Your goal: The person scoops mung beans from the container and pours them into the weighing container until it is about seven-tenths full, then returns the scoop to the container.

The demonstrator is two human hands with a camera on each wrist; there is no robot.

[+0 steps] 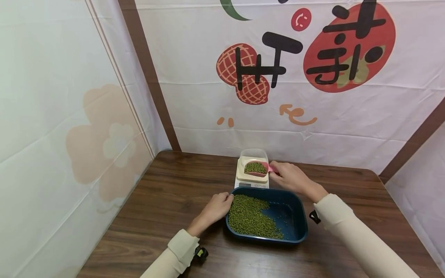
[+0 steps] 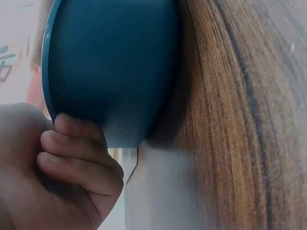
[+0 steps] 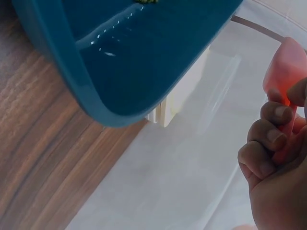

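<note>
My right hand (image 1: 291, 177) grips the handle of a pink scoop (image 3: 288, 62). Green mung beans (image 1: 255, 168) fill the scoop, which is over a small kitchen scale (image 1: 238, 180). A clear plastic container (image 1: 254, 153) is on the scale, partly hidden by the scoop; I cannot tell whether the two touch. With curled fingers my left hand (image 1: 216, 208) holds the back left corner of a blue basin (image 1: 291, 241). More mung beans (image 1: 248, 218) lie in the basin, mostly heaped on its left side, with its bare floor showing at the right.
The brown wooden table (image 1: 156, 216) carries everything. Behind it hangs a white printed cloth (image 1: 201, 96), close to the scale. Another cloth (image 1: 45, 139) with a pale flower hangs along the left side. The basin stands just in front of the scale.
</note>
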